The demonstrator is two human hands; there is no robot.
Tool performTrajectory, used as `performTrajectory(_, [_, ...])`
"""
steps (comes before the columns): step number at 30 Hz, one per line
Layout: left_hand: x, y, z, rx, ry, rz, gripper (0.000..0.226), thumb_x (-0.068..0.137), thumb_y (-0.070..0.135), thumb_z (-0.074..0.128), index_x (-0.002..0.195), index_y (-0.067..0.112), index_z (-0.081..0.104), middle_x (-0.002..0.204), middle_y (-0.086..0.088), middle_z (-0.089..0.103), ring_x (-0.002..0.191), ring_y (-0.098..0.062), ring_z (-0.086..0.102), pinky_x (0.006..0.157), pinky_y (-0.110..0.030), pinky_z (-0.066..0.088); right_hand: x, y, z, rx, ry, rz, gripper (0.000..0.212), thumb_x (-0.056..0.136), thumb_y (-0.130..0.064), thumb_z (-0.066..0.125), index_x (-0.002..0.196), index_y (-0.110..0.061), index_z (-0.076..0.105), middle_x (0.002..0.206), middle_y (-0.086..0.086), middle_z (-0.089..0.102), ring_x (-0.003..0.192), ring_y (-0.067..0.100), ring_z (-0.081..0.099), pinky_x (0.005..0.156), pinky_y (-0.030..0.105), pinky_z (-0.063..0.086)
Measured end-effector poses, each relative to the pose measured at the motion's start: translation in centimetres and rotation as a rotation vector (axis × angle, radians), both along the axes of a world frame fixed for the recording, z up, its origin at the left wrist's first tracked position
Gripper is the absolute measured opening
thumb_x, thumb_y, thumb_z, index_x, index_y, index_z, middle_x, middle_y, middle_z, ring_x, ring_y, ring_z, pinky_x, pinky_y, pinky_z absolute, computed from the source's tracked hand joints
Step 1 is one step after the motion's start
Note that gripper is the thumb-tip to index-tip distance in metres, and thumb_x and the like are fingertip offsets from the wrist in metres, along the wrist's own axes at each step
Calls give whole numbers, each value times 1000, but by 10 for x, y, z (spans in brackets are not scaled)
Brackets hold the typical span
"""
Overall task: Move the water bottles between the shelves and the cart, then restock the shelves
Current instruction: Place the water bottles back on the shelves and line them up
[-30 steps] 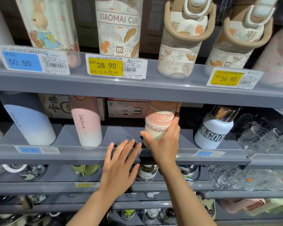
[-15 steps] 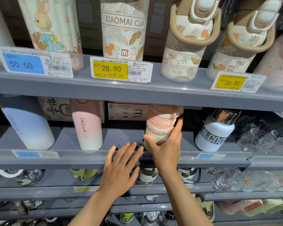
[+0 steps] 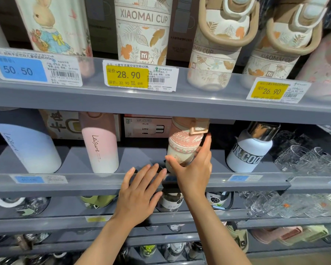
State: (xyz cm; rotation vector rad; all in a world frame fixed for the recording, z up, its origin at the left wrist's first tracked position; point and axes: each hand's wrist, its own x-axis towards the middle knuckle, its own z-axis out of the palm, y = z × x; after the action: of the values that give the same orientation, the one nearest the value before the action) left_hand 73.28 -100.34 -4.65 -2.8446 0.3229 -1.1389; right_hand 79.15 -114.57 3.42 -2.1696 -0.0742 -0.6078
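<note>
Pink "Little" bottle point(image 3: 182, 148) in right hand point(image 3: 194, 172)

Right hand point(image 3: 194, 173) around pink bottle point(image 3: 182, 148) (left hand point(image 3: 139, 192) flat)

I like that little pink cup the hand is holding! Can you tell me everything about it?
The small pink-and-cream bottle has a pink band with cursive "little" lettering, a flowery trim below it, a pale cream body and a tan clasp on its pink lid. It looks tilted, on the grey middle shelf, between the tall pink "Leisure" bottle and the white steel-capped bottle. The right hand grips it; the left hand rests on the shelf edge.
</note>
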Motion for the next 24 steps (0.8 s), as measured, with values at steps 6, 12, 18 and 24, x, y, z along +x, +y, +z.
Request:
performTrajectory(6, [1, 0, -3, 7, -29, 0, 61, 90, 41, 49, 147, 21, 36, 145, -3, 43, 131, -21, 42, 117, -45, 15, -5, -4, -7, -11, -11, 52, 117, 72, -43, 80, 152, -29, -4, 136, 3, 52, 125, 20, 46, 113, 45, 26])
performTrajectory(12, [2, 0, -5, 17, -59, -16, 62, 91, 38, 47, 148, 20, 33, 146, -4, 40, 131, -22, 41, 117, -46, 14, -4, 0, -7, -40, -29, -28, 114, 67, -40, 84, 153, -17, 13, 129, 8, 55, 116, 29, 52, 105, 45, 31])
performTrajectory(18, [2, 2, -6, 29, -60, -23, 62, 91, 38, 46, 149, 20, 32, 146, -5, 40, 131, -23, 41, 117, -47, 14, -3, 4, -8, -88, -31, -70, 114, 67, -44, 83, 153, -15, 15, 127, 11, 53, 114, 32, 53, 103, 47, 33])
performTrajectory(24, [3, 2, -6, 25, -78, -26, 61, 92, 40, 46, 148, 19, 34, 146, -5, 41, 130, -23, 41, 117, -46, 14, -10, -6, -2, -98, -62, 37, 115, 69, -45, 82, 153, -18, 9, 142, 6, 47, 127, 24, 45, 112, 48, 29])
